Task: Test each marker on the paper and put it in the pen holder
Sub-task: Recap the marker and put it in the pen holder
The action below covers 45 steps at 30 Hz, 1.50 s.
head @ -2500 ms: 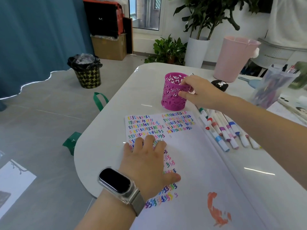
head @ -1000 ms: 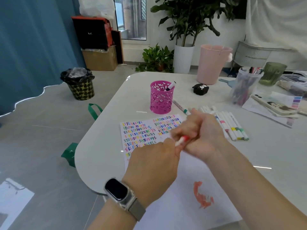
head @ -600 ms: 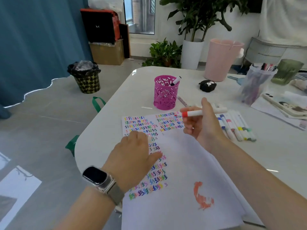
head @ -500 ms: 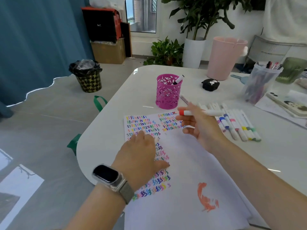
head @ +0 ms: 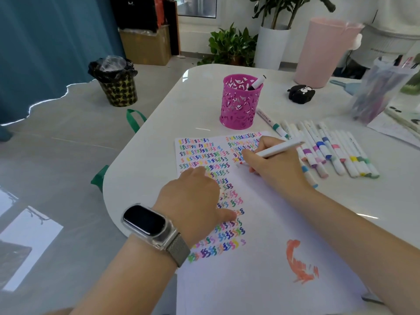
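Right hand (head: 276, 165), we find, now pinches the uncapped red-tipped marker (head: 273, 151) in a writing grip, its tip brought down to the paper (head: 261, 223) just below the right block of squiggles; half a second ago the same marker was held level in the air above the sheet. We judge from this that the test stroke for this marker is beginning, with no fresh red mark yet legible at the tip. Our left hand (head: 196, 202) lies on the sheet over the left column of squiggles, fingers loosely bent and pressing it down, as it did before; where the cap went we cannot tell. The pink pen holder (head: 239, 103) stands beyond the top edge of the paper and holds one marker; a row of capped markers (head: 331, 151) lies just right of the sheet, so most of the task remains. The surface is a glossy white table (head: 159, 142) with rounded corners. On it we also note a black case (head: 301, 93) and a clear cup of pens (head: 377, 92). On the floor beyond stand a lined waste bin (head: 119, 84), a cardboard box (head: 145, 45) and potted plants (head: 229, 45).
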Motion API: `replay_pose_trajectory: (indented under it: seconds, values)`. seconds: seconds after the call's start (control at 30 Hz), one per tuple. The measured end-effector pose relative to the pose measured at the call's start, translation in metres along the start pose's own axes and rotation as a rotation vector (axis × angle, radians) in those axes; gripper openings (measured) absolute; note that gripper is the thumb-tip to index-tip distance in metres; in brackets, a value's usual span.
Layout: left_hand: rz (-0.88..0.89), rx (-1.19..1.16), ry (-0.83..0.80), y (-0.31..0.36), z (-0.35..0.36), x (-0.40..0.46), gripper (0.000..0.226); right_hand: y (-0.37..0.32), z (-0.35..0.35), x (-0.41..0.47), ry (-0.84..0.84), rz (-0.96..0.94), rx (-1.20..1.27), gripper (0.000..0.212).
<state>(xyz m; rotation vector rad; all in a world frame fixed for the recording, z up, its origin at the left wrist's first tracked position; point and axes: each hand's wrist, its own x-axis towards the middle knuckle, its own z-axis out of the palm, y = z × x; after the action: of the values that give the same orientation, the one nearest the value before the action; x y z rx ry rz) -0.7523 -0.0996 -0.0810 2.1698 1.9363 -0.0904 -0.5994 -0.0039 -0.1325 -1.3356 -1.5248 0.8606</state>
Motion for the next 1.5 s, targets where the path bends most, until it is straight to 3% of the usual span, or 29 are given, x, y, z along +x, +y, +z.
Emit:
replay_pose_trajectory:
  seconds: [0.6,0.87,1.03,1.1,1.2,1.37,1.5]
  values:
    - [-0.013,-0.019,-0.072,0.001,-0.002,-0.002,0.043,0.002,-0.001,0.001,-0.055,-0.037,-0.023,0.033]
    - [-0.018,-0.017,-0.098,0.0,-0.004,-0.003,0.044,-0.007,-0.003,0.001,-0.019,0.058,-0.004,0.034]
    - [0.006,-0.27,0.168,-0.002,0.002,0.0,0.042,-0.036,-0.019,-0.001,0.131,0.114,0.234,0.018]
    - [0.072,-0.208,0.247,-0.004,0.001,0.003,0.036,-0.049,-0.024,-0.007,0.08,0.126,0.357,0.014]
    - [0.101,-0.195,0.336,-0.007,-0.002,0.005,0.027,-0.066,-0.029,-0.022,-0.059,0.185,0.545,0.029]
    - [0.159,-0.337,0.465,0.0,-0.002,0.008,0.039,-0.076,-0.032,-0.034,-0.114,0.125,0.551,0.03]
    - [0.181,-0.386,0.532,0.001,0.0,0.009,0.024,-0.075,-0.033,-0.035,-0.133,0.118,0.561,0.031]
